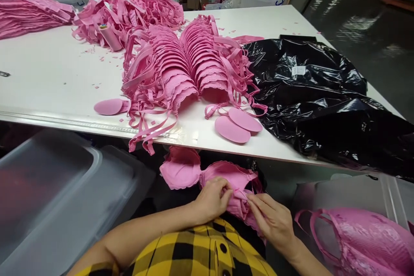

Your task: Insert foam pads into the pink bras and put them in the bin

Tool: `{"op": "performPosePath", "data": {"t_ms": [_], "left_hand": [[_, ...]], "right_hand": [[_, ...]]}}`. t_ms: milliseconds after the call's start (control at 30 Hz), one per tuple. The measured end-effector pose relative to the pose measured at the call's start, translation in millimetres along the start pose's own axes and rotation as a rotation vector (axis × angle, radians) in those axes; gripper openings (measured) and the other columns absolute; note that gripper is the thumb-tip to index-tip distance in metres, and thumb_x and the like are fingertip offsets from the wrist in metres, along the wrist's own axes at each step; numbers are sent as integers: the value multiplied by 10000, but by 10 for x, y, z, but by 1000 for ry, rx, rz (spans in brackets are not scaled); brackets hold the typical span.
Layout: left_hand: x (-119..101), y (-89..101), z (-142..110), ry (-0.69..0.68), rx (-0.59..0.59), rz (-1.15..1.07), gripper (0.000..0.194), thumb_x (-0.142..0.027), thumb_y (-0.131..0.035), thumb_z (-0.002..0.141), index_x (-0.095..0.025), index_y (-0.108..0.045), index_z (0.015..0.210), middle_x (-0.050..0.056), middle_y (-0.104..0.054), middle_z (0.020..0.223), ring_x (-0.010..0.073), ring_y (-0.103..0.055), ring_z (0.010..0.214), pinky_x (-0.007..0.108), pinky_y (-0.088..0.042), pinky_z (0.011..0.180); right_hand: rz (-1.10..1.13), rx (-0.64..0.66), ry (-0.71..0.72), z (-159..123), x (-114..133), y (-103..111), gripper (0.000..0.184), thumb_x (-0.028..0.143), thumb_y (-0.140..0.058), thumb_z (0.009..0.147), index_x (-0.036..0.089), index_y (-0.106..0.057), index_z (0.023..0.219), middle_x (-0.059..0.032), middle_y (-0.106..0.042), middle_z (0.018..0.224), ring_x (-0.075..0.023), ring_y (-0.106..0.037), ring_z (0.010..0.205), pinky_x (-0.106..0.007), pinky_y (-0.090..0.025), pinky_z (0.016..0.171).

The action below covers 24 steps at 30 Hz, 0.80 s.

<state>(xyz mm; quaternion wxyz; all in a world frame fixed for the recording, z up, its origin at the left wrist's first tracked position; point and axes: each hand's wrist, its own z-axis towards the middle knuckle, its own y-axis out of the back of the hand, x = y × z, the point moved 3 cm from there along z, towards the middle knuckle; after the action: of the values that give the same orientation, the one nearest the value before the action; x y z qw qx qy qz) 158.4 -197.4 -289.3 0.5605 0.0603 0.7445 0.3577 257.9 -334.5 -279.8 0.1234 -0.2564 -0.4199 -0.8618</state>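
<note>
A pink bra (181,168) lies across my lap, below the table's front edge, with the inner sides of its cups facing up. My left hand (213,198) pinches the bra's fabric near the side of one cup. Close to its right, my right hand (273,220) grips a strip of the same bra between thumb and fingers. On the table just ahead, two oval pink pads (232,129) overlap each other. Behind them stands a long nested row of pink bras (179,84), its straps hanging over the edge. Another oval pad (108,107) lies left of the row.
A black plastic bag (310,90) covers the table's right side. Farther back are a thread cone (110,38) and a heap of pink straps (139,8). Plastic bins (93,168) stand at lower left. A pink lace bra (371,237) lies on a bin at lower right.
</note>
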Motion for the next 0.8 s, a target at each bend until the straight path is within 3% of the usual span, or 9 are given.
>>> {"op": "performPosePath", "data": {"t_ms": [133, 233, 367, 500, 667, 800], "left_hand": [[23, -113, 59, 18, 69, 193, 107, -222, -516, 769, -145, -582, 737, 48, -605, 712, 173, -547, 653, 268, -388, 596], [45, -187, 91, 12, 98, 267, 83, -173, -503, 740, -151, -572, 699, 47, -604, 709, 173, -544, 648, 265, -364, 581], [38, -211, 105, -29, 68, 166, 80, -111, -498, 708, -155, -527, 648, 5, -556, 632, 127, -499, 590, 225, -326, 531], [8, -207, 91, -125, -4, 89, 99, -97, -496, 723, -154, -503, 642, -9, -523, 622, 106, -463, 572, 211, -321, 527], [34, -187, 62, -204, -60, 110, 115, -128, -486, 775, -149, -517, 666, -1, -519, 636, 111, -459, 577, 218, -338, 542], [55, -146, 44, -225, -67, 116, 131, -139, -489, 793, -148, -529, 669, -1, -532, 634, 109, -474, 578, 215, -351, 546]], "right_hand": [[-25, 26, 2, -35, -82, -13, 212, 129, -493, 876, 186, -663, 988, -40, -675, 734, -128, -638, 620, -219, -527, 577], [-21, 30, 10, -92, -112, -16, 221, 108, -501, 864, 177, -664, 997, -45, -679, 761, -133, -646, 647, -222, -534, 602], [-59, 16, 51, -154, -111, -40, 231, 96, -516, 852, 165, -669, 1012, -58, -690, 781, -147, -657, 674, -235, -544, 633], [-56, 37, 74, -140, -77, -202, 249, 94, -505, 857, 168, -661, 1036, -61, -687, 770, -151, -654, 682, -241, -544, 634], [-23, -35, -60, -56, -69, -387, 217, 105, -475, 867, 157, -661, 966, -64, -656, 746, -142, -626, 640, -244, -527, 593], [84, 59, -137, -105, -97, -327, 264, 147, -489, 861, 154, -602, 1099, -102, -619, 917, -184, -619, 830, -297, -538, 727]]}}
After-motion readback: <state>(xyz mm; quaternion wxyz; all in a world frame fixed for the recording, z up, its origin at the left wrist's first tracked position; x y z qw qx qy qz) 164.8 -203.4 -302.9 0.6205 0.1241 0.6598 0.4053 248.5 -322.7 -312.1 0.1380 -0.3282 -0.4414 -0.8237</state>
